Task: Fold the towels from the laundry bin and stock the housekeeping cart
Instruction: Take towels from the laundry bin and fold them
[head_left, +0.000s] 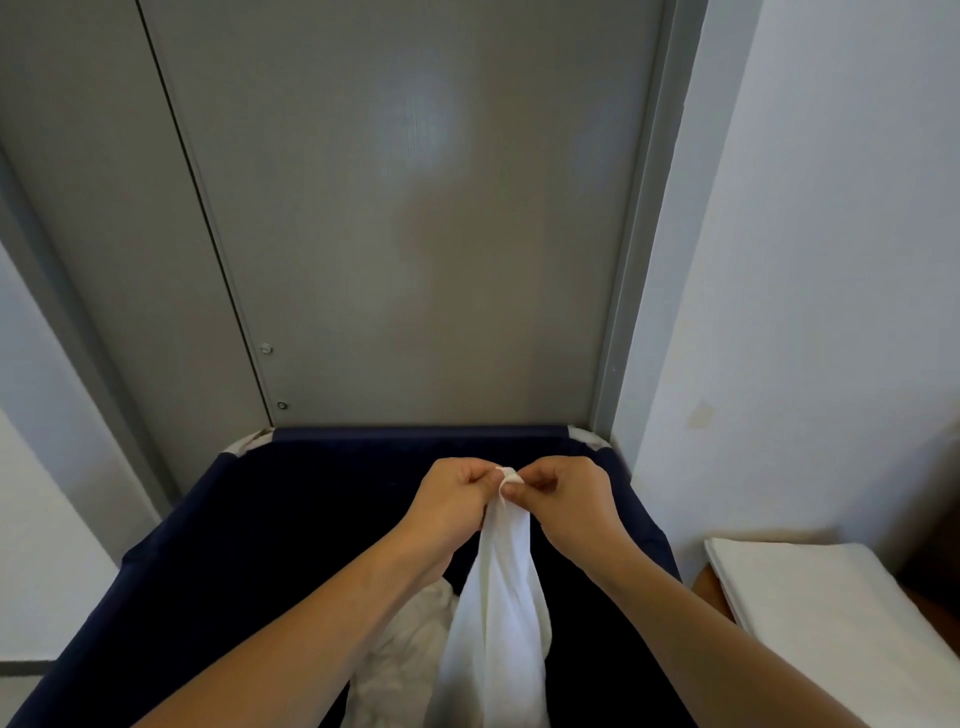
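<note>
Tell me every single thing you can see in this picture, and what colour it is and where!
Held towel: one, white, hanging from both hands over the bin.
Laundry bin: one, dark navy fabric with pale corner pieces, in the middle foreground.
Crumpled towels: count unclear, white, down inside the bin, left of the held towel.
Folded towel: one visible, white, lying flat at the lower right on a brown surface.
Door: one, grey, straight behind the bin.
Wall: white, on the right.
Left hand: pinches the top corner of the held towel.
Right hand: pinches the same corner, close against the left hand.
</note>
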